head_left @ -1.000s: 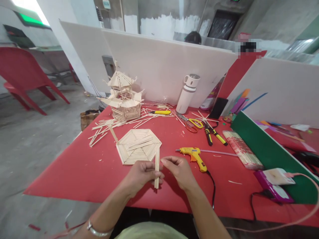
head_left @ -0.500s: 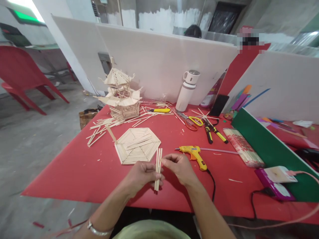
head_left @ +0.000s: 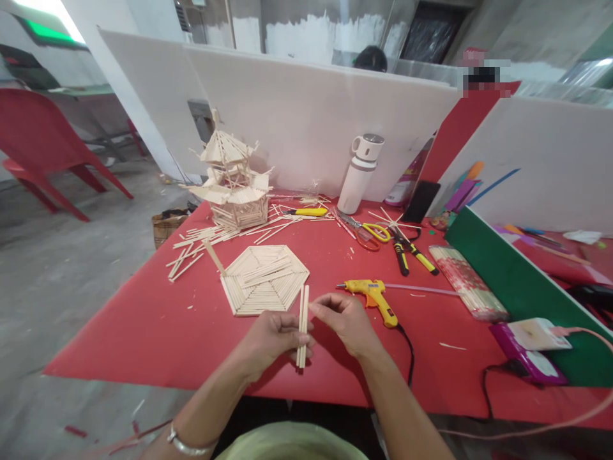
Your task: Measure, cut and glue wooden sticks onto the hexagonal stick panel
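Note:
My left hand [head_left: 280,337] holds a few thin wooden sticks [head_left: 303,319] upright between thumb and fingers near the front of the red table. Just right of their upper part is my right hand [head_left: 341,319], thumb and forefinger pinched together; whether anything small is between them cannot be made out. Beyond my hands lies a flat octagon-like panel of sticks [head_left: 292,297] with loose sticks [head_left: 268,271] on top. A yellow glue gun [head_left: 376,297] rests to the right of my right hand, its nozzle pointing left.
A stick pagoda model [head_left: 239,207] stands at the back left among scattered sticks. Behind are a white bottle [head_left: 357,179], scissors [head_left: 376,231] and pliers [head_left: 402,255]. At right lie a stick pack [head_left: 469,284], a power strip [head_left: 531,361] and a green board [head_left: 517,300].
The sticks in my left hand have drawn closer together; the rightmost one no longer stands apart beside my right fingertips. Both hands are in nearly the same place.

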